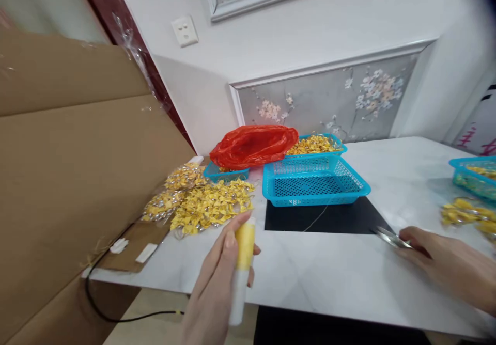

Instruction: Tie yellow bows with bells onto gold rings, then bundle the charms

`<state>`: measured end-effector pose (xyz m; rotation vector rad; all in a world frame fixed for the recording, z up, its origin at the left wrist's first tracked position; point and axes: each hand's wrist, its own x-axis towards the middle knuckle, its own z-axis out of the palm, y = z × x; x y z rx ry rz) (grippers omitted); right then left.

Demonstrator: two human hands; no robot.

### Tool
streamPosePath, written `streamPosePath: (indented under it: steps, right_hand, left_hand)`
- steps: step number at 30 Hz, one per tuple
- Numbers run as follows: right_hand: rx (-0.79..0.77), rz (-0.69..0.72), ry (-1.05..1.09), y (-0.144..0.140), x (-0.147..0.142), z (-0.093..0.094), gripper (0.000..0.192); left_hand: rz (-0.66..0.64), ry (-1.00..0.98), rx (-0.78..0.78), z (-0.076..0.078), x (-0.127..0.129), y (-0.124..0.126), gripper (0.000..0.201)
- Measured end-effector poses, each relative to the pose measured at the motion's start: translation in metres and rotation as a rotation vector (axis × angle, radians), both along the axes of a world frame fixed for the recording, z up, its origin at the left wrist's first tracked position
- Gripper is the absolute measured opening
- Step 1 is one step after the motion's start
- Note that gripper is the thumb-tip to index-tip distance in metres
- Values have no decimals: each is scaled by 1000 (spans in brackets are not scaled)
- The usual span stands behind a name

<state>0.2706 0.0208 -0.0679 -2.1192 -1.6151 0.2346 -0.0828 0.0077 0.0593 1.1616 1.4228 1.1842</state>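
Glue stick [242,270], yellow at the top and white lower down, stands nearly upright in the left hand [217,288], whose fingers are closed around it at the near edge of the worktop [310,278], left of centre. The right hand [449,265] lies low over the worktop at the near right, curled around small metal scissors [389,237] whose tips point left; the scissors are blurred, so whether the blades are parted cannot be told.

Just beyond the glue stick, a loose heap of yellow folded pieces [209,205] spreads over the worktop's left part, with clear bags of similar pieces [174,190] at its far left. Behind the heap sits a small blue basket [225,172], partly covered by a red plastic bag [253,146]. An empty blue basket [313,182] stands in the middle, its near edge over a black panel [337,218], across which a thin thread [315,218] lies. Farther back, another blue basket [318,146] is filled with yellow pieces. At the far right, a 4th blue basket [475,174] is cut off by the frame, with more yellow pieces [465,216] just near it. A large cardboard sheet [77,154] leans on the left.
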Motion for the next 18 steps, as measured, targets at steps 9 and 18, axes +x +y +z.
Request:
streamPosePath:
  steps: [9,18]
  right_hand:
    - [182,255,432,-40,-75,43,21]
    - [323,476,858,-28,-187,102,12]
  left_hand:
    - [-144,-189,-31,-3,10,-4,56]
    - [20,7,218,-14,32,-8,55]
